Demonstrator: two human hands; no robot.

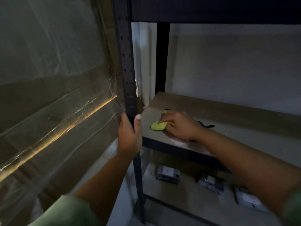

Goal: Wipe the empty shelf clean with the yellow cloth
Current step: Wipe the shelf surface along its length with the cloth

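Near the middle of the frame, the right hand (177, 126) is pressing down on the yellow cloth (158, 125), fingers curled over it so the bunched cloth is lying flat against the shelf (219, 111) close to its front left corner. Left of that, the left hand (129, 136) is gripping the dark upright post (126, 62) of the rack (thumb on the shelf side, fingers wrapped around the other side). In the lower right, small boxes (167, 174) are sitting on the lower shelf (187, 198). Plastic-wrapped cardboard (53, 95) is filling the left of the frame.
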